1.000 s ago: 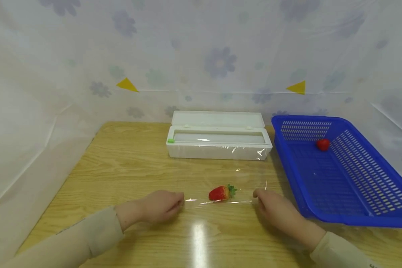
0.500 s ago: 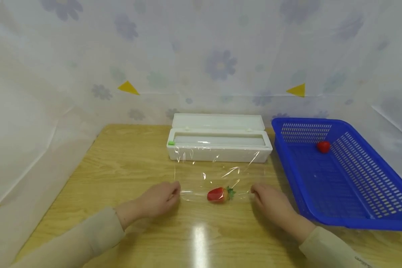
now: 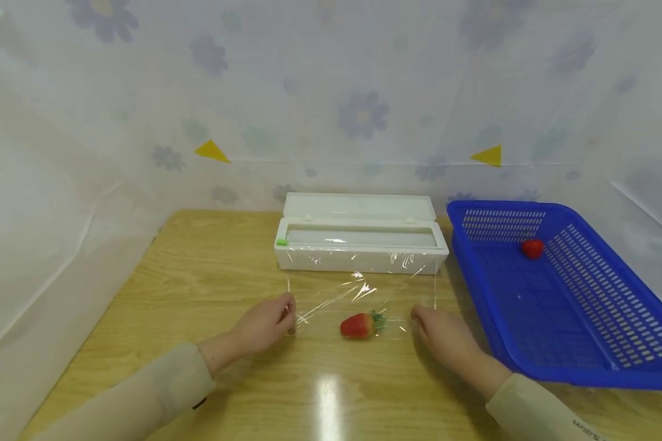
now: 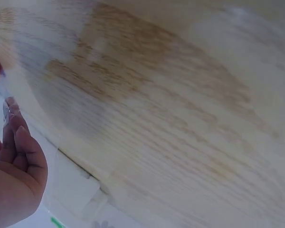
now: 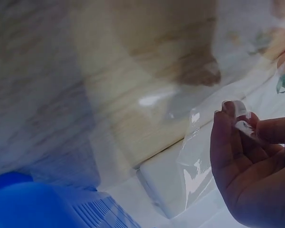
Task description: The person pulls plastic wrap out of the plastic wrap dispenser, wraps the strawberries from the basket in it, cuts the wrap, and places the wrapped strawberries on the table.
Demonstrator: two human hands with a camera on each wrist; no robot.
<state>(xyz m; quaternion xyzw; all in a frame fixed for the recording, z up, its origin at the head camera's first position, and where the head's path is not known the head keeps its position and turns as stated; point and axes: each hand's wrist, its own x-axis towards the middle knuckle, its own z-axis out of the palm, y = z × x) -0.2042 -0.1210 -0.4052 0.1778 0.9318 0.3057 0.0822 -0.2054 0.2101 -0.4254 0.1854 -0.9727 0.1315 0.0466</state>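
Clear plastic wrap (image 3: 331, 300) stretches from the white dispenser box (image 3: 358, 260) towards me, with glints along its creases. My left hand (image 3: 265, 324) pinches its near left corner, and my right hand (image 3: 447, 337) pinches the near right one. Between the hands a red strawberry (image 3: 357, 326) with green leaves lies on the table, seen through or just at the edge of the film. In the right wrist view, film (image 5: 242, 114) shows between thumb and fingers. The left wrist view has the left hand (image 4: 19, 166) at its edge, a bit of film at the fingertips.
The box's lid (image 3: 358, 207) stands raised at the back, and a green slider (image 3: 282, 242) sits at its left end. At the right stands a blue basket (image 3: 488, 306) holding a red strawberry (image 3: 532, 248). A flowered sheet (image 3: 331, 110) hangs behind the wooden table (image 3: 209, 263).
Both hands keep their hold on the wrap and have shifted only slightly. Creases and glints on the film have changed. The whole scene sits a little lower in view.
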